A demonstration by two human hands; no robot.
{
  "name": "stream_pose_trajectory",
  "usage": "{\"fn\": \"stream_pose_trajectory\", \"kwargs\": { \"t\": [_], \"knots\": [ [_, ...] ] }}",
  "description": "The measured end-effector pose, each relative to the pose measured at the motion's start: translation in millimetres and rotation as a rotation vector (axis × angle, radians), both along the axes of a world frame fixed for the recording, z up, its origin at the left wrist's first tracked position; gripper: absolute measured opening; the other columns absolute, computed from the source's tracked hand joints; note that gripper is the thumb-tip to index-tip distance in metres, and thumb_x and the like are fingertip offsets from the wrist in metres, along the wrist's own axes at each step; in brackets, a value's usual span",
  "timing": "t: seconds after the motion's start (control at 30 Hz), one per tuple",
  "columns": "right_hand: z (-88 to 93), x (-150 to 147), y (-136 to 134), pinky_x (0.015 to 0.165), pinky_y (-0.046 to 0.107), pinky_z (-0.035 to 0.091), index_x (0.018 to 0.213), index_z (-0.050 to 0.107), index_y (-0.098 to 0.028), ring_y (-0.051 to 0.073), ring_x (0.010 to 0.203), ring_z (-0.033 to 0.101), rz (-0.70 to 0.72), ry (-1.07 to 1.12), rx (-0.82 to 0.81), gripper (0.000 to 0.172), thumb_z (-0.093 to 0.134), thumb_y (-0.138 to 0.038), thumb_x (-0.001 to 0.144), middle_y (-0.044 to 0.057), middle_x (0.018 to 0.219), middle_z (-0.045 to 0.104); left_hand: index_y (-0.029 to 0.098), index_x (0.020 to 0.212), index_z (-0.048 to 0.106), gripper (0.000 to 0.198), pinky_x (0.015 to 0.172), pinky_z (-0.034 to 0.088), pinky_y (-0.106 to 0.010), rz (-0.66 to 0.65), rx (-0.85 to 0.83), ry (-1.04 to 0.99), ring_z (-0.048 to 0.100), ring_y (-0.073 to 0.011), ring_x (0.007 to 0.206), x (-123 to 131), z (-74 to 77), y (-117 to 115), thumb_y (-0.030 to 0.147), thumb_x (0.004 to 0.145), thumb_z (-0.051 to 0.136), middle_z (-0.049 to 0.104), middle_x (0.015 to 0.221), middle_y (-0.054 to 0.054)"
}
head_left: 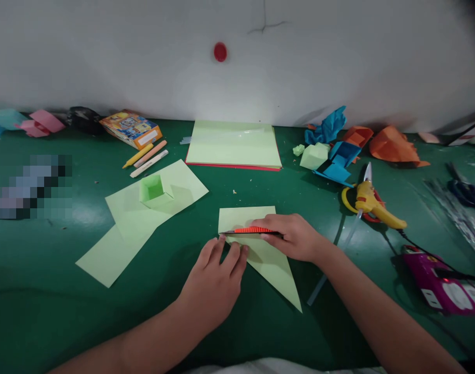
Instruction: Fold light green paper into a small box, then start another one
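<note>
Fingers of the left hand [214, 285], slightly spread and gripping nothing, rest on the left edge of a pale green pointed paper sheet [270, 265] on the green tabletop [163, 348]; the right hand [294, 236] is closed around a slim orange cutter [253, 230] laid across it. Leftward stands a light-green paper box [153, 195]; near the right forearm [362, 291] lies a yellow plastic glue gun [379, 208]. The forearm hides part of a translucent stick [317, 291]; a magenta plastic box [442, 288] is cut off at right.

Bare left hand [217, 280], bare right hand [294, 236], uncovered forearms [155, 332], pale grey clothing [276, 366] at lower edge
</note>
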State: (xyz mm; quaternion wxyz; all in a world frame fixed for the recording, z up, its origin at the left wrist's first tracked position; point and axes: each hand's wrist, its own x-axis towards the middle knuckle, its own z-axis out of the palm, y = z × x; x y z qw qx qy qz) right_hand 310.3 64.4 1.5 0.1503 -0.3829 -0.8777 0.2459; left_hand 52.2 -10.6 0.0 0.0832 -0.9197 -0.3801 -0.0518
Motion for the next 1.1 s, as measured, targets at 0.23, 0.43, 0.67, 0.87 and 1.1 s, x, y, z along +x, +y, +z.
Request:
{"fn": "stream_pose_trajectory", "kwargs": {
  "t": [0.23, 0.43, 0.67, 0.87, 1.1],
  "knots": [
    [4.8, 2.5, 0.6, 0.085, 0.031, 0.052, 0.139, 0.061, -0.023, 0.022, 0.108, 0.071, -0.005, -0.028, 0.019, 0.038, 0.045, -0.033, 0.106, 0.008, 0.126, 0.074, 0.024, 0.14, 0.061, 0.044, 0.102, 0.034, -0.053, 0.077, -0.079, -0.012, 0.055, -0.0344, 0.128, -0.2, 8.4, 1.9, 0.038, 0.101, 0.048, 0.062, 0.138, -0.01],
    [4.5, 3.1, 0.5, 0.083, 0.031, 0.051, 0.138, 0.061, -0.023, 0.021, 0.104, 0.071, -0.002, -0.035, 0.031, 0.037, 0.046, -0.03, 0.105, 0.007, 0.122, 0.075, 0.026, 0.142, 0.059, 0.044, 0.096, 0.037, -0.05, 0.081, -0.078, 0.012, 0.053, -0.0331, 0.13, -2.6, 11.0, 2.0, 0.038, 0.101, 0.05, 0.062, 0.14, -0.01],
    [4.5, 5.3, 0.8, 0.082, 0.031, 0.052, 0.141, 0.06, -0.023, 0.022, 0.102, 0.071, -0.002, -0.073, 0.048, 0.039, 0.045, -0.031, 0.106, 0.008, 0.118, 0.075, 0.025, 0.144, 0.059, 0.045, 0.091, 0.038, -0.046, 0.062, -0.087, 0.029, 0.052, -0.0328, 0.13, -3.4, 7.8, 1.6, 0.039, 0.101, 0.05, 0.062, 0.139, -0.009],
    [7.0, 7.6, 2.2, 0.082, 0.032, 0.052, 0.143, 0.06, -0.024, 0.023, 0.103, 0.071, 0.019, -0.082, 0.043, 0.041, 0.042, -0.033, 0.107, 0.009, 0.119, 0.075, 0.025, 0.143, 0.059, 0.044, 0.09, 0.039, -0.045, 0.062, -0.087, 0.031, 0.053, -0.032, 0.13, -1.9, 8.7, 1.1, 0.037, 0.102, 0.05, 0.063, 0.139, -0.009],
    [6.1, 10.0, 2.2, 0.082, 0.03, 0.053, 0.141, 0.062, -0.026, 0.022, 0.104, 0.071, 0.006, -0.085, 0.051, 0.039, 0.043, -0.034, 0.108, 0.008, 0.119, 0.076, 0.026, 0.143, 0.06, 0.043, 0.088, 0.04, -0.044, 0.066, -0.075, 0.02, 0.055, -0.0295, 0.129, -2.7, 9.4, 2.5, 0.039, 0.103, 0.049, 0.065, 0.137, -0.007]
  ]
}}
